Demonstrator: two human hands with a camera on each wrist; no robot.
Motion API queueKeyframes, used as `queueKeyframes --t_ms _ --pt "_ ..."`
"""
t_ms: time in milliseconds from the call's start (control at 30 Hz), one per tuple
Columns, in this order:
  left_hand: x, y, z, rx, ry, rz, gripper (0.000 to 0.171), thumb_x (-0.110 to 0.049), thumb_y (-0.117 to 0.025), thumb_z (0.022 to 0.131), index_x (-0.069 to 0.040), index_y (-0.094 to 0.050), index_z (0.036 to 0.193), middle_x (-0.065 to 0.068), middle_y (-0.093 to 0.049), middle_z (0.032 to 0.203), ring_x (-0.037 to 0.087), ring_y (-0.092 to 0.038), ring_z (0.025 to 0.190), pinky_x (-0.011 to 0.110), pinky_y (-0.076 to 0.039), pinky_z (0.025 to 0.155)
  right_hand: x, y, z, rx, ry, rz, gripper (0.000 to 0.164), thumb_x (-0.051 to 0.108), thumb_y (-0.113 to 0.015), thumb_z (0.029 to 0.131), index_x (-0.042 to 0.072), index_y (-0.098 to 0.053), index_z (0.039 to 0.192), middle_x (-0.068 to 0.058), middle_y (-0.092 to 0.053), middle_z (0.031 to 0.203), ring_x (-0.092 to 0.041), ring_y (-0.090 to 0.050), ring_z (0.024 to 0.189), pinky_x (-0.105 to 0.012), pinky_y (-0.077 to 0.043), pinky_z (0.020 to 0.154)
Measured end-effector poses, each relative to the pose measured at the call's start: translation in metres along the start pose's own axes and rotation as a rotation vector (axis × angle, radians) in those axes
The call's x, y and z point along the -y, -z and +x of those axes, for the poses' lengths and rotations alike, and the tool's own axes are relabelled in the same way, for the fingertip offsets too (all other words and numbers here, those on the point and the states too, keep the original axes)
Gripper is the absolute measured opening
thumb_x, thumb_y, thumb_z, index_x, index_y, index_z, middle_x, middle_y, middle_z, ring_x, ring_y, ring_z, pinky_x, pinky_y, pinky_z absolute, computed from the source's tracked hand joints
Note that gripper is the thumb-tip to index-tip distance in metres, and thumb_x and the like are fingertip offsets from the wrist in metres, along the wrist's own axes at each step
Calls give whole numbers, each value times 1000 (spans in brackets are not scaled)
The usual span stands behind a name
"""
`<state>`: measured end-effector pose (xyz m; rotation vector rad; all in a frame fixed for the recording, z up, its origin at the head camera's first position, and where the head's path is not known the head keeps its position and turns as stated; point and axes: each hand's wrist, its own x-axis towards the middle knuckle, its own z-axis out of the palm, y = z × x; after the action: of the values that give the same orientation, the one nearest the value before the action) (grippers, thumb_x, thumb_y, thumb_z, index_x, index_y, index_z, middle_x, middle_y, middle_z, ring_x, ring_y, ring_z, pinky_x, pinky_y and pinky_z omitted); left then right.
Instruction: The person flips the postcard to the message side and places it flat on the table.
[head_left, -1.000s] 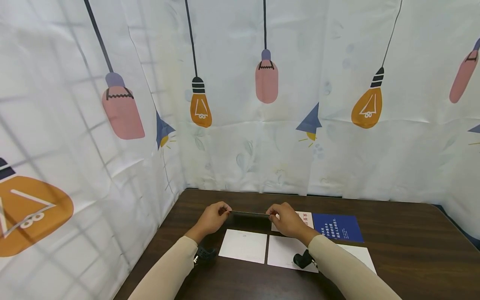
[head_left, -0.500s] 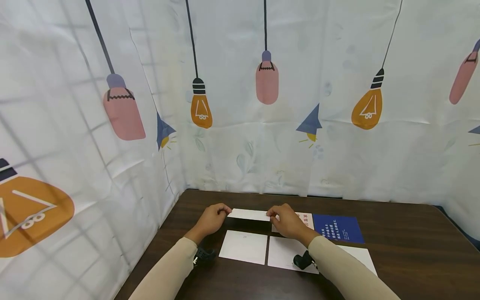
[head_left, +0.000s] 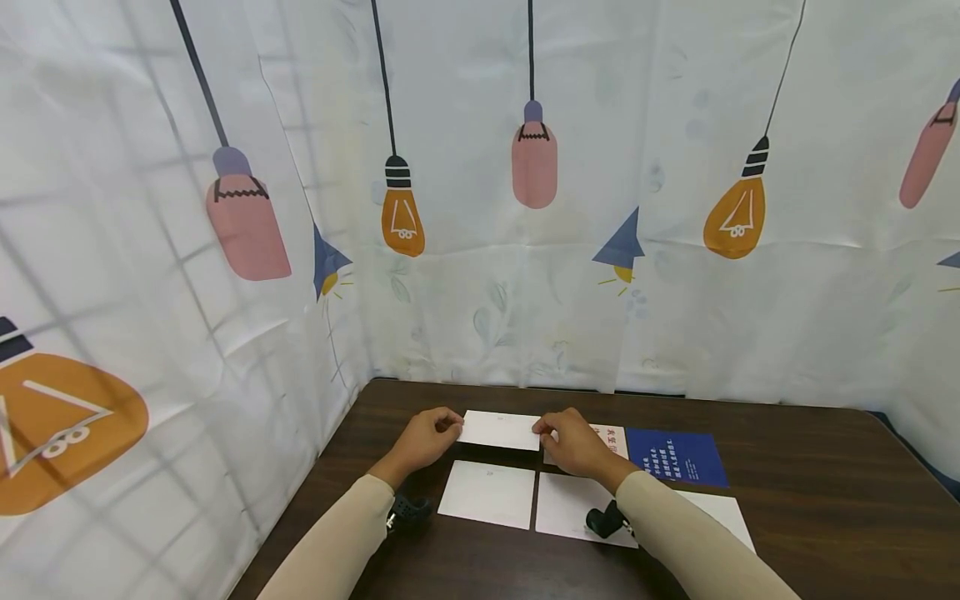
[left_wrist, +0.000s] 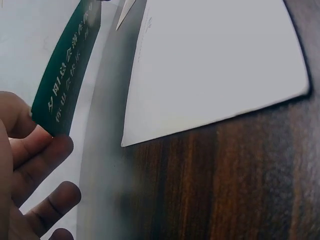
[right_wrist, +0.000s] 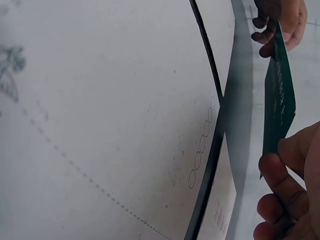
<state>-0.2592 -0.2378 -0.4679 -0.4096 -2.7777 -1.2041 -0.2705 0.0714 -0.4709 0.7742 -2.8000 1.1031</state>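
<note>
Both hands hold one postcard (head_left: 498, 430) by its opposite short ends, close over the table's far half. Its white side faces up in the head view; both wrist views show a green side with white characters (left_wrist: 67, 65). The left hand (head_left: 426, 437) pinches the left end between thumb and fingers. At the right end, the thumb and fingertips of the right hand (head_left: 573, 442) do the same. Nearer the body lie two white postcards, one on the left (head_left: 486, 493) and one on the right (head_left: 566, 504) partly covered by the right wrist.
A blue card (head_left: 678, 456) with white characters lies right of the right hand, beside a white card with red characters (head_left: 611, 437). Another white card (head_left: 716, 508) shows past the right sleeve. The dark wooden table (head_left: 825, 483) meets a printed white curtain (head_left: 480, 317) behind.
The held postcard has tipped from nearly edge-on, dark side showing, to its white face turned up toward the head camera. Both hands stay in about the same place.
</note>
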Motion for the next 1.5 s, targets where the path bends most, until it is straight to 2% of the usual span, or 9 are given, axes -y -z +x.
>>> queueKeyframes --t_ms 300,567,800,1067,1500 --pt "2 -1 0 11 -1 9 15 -17 -69 98 -10 -72 110 -2 -69 99 14 -62 86 37 -52 75 2 0 0 20 0 10 13 11 -65 99 12 -75 107 9 -67 95 -23 -54 110 -48 -47 92" --pt "1 -1 -1 27 10 41 15 -15 -72 96 -10 -73 110 0 -70 105 16 -60 88 38 -51 74 4 -2 0 40 -5 -10 14 11 -74 93 9 -74 107 9 -65 92 -22 -54 106 -44 -48 88" --pt "3 -2 0 56 19 54 19 -15 -72 95 -10 -73 114 2 -70 110 16 -57 78 36 -50 67 4 -3 0 49 -27 -21 17 11 -78 90 9 -73 106 8 -64 90 -21 -53 104 -40 -48 83" --pt "5 -3 0 65 27 73 20 -13 -74 94 -13 -73 114 3 -69 116 17 -60 90 40 -50 76 -1 -9 4 38 -9 -53 16 14 -82 87 12 -73 101 10 -65 86 -17 -53 96 -37 -48 79" --pt "6 -4 1 60 51 92 21 -12 -76 92 -16 -74 113 2 -69 116 17 -58 90 42 -49 78 -1 -11 6 33 -5 -114 20 17 -85 85 14 -73 100 10 -64 86 -15 -53 92 -36 -48 80"
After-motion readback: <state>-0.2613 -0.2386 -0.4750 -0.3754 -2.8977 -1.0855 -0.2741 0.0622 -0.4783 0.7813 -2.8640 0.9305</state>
